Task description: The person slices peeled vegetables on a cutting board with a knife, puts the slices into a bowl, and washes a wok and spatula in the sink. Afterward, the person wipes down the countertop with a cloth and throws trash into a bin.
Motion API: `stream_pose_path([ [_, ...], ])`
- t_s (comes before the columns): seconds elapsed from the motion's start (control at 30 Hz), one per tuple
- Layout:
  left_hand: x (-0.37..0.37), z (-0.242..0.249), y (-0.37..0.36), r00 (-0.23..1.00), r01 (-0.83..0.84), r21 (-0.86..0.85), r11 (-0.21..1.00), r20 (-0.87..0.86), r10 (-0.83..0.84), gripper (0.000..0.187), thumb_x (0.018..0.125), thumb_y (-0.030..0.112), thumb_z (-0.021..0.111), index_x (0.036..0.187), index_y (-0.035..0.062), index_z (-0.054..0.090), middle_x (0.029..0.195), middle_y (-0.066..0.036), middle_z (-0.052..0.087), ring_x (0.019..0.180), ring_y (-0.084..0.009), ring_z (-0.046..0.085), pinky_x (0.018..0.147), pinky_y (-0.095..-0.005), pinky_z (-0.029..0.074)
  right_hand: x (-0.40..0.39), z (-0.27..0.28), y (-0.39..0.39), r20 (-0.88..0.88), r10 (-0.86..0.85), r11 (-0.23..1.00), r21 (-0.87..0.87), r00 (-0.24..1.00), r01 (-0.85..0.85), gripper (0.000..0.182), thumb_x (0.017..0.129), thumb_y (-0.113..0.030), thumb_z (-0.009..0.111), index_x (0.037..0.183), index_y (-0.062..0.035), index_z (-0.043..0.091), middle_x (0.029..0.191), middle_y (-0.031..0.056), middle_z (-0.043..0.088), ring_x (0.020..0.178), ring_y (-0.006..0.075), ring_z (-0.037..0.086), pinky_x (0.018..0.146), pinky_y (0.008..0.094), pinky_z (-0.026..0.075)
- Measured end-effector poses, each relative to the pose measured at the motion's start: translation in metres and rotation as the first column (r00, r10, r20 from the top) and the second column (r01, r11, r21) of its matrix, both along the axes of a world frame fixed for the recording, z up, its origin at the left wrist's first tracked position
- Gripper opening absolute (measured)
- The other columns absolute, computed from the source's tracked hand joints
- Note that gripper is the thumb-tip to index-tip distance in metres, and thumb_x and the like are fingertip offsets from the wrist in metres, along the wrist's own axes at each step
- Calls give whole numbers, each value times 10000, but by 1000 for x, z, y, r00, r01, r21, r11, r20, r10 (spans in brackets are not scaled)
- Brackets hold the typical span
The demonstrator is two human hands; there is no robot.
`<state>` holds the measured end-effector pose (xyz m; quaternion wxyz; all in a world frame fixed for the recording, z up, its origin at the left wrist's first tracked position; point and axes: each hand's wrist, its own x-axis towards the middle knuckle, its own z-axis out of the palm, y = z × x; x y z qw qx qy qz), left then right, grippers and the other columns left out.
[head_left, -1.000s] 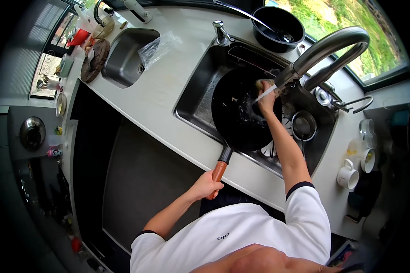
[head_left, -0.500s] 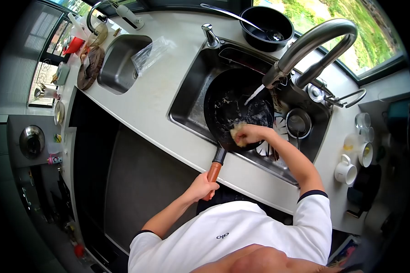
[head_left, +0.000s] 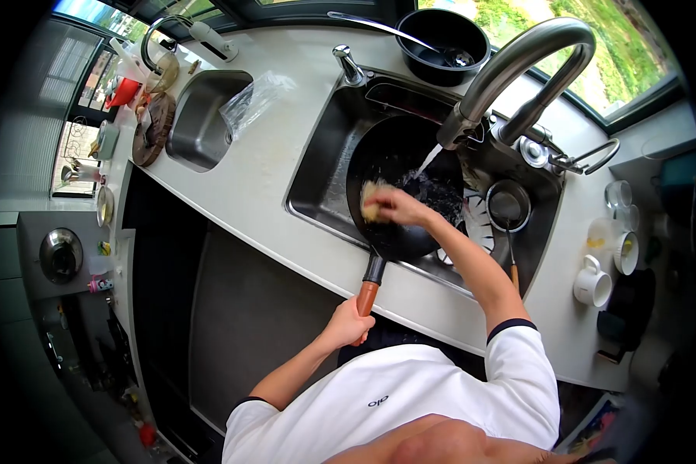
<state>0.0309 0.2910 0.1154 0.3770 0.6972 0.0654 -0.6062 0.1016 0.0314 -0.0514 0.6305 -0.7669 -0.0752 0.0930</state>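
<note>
A black wok rests in the large steel sink, its long handle reaching out over the counter's front edge. My left hand is closed round the brown end of that handle. Inside the wok, my right hand presses a yellowish, rough-looking scrubber against the left part of the inner surface. Water runs from the arched faucet into the wok and pools at its bottom. The fingertips of my right hand are partly hidden by the scrubber.
Right of the wok, a strainer lies in the sink. Behind stands a black pot with a slotted ladle. A white mug is at right; a plastic bag lies by the small sink.
My right hand has moved the scrubber up and to the left inside the wok. My left hand still grips the handle in nearly the same place.
</note>
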Motion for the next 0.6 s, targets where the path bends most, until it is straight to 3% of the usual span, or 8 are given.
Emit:
stream_pose_path([
  [0.07,-2,1,1,998,-63,-37,997,-27,62,299,773,-33,592,1029,2,441,629,-39,509,435,-131,527,386,-291,425,-30,-3,-12,-113,241,953,-159,964,-257,345,775,-36,616,1111,-96,664,1048,137,660,1026,298,615,911,366,471],
  [0.17,-4,-2,5,989,-136,-93,986,-76,129,289,776,-32,591,1019,4,440,630,-37,503,432,-132,525,385,-291,424,-53,-14,-63,-277,337,719,-541,900,-435,247,750,-84,636,976,-121,727,1022,150,676,953,317,653,857,399,502],
  [0.2,-2,-2,6,991,-122,-91,988,-74,115,288,777,-32,590,1020,4,439,630,-36,501,431,-133,524,384,-291,424,-45,6,-71,-435,132,589,-688,891,-423,261,676,-3,615,911,-66,710,949,180,675,971,360,628,836,403,512],
  [0.23,-1,-2,7,992,-108,-88,990,-70,102,287,778,-32,589,1020,4,439,630,-35,500,430,-133,523,383,-292,424,-47,-35,-85,-173,-33,629,-769,984,-114,229,701,4,594,906,-44,685,948,186,666,975,372,622,793,427,518],
  [0.3,0,-4,8,998,-54,-88,995,-43,50,284,781,-32,586,1021,2,439,629,-35,500,433,-132,524,383,-293,424,-22,-63,-86,176,-361,685,-617,916,389,305,754,0,581,1051,-45,634,1040,195,638,978,396,605,803,451,495],
  [0.4,-2,-7,10,1000,-4,-61,998,1,4,283,783,-33,581,1026,-1,439,627,-35,500,433,-131,525,383,-293,424,23,-50,-45,412,-564,704,-214,716,677,272,782,2,595,1049,-30,636,1058,196,646,995,373,623,863,427,496],
  [0.53,-2,4,3,1000,-12,-55,998,5,12,297,784,-38,576,1046,-6,440,626,-35,502,432,-131,528,383,-294,424,14,-10,9,345,-256,912,-222,903,344,333,764,25,598,1091,-28,629,1023,195,641,1031,377,598,909,424,471],
  [0.6,-3,-3,8,1000,-14,-54,998,2,14,300,786,-40,572,1054,-6,441,623,-35,503,430,-132,529,386,-293,426,21,-15,-2,295,-290,873,-309,911,378,289,784,18,581,1065,-28,631,998,185,642,988,376,611,873,432,482],
])
